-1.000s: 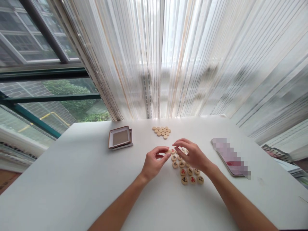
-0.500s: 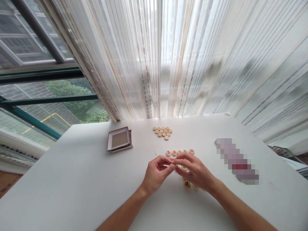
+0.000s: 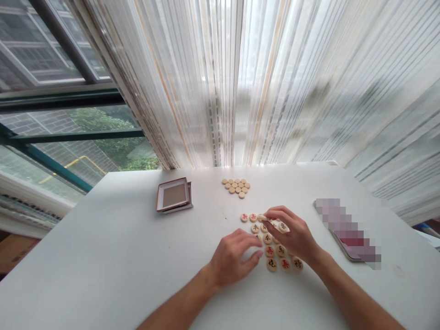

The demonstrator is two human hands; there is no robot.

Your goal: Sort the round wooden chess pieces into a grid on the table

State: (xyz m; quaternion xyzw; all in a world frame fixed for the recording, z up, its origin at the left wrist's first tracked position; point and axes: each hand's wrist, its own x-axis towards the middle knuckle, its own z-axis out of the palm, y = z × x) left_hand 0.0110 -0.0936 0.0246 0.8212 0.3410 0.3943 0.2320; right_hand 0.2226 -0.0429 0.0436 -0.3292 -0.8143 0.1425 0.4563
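Observation:
Several round wooden chess pieces with red and black characters (image 3: 271,251) lie face up in rows on the white table (image 3: 120,256). My right hand (image 3: 292,233) hovers over the rows and pinches one piece (image 3: 263,217) between thumb and forefinger, beside two red-marked pieces (image 3: 249,217). My left hand (image 3: 233,261) rests palm down at the left edge of the rows, fingers loosely curled and apart, holding nothing. A second cluster of blank-faced pieces (image 3: 237,187) sits farther back near the curtain.
An open shallow cardboard box with its lid (image 3: 173,196) lies at the back left. A blurred flat object like a phone (image 3: 347,233) lies to the right. Striped sheer curtains (image 3: 275,82) hang behind the table, with a window (image 3: 51,114) at the left.
My hands have parted: the left hand let go and dropped flat near the table, while the right hand carried a piece back toward the top row.

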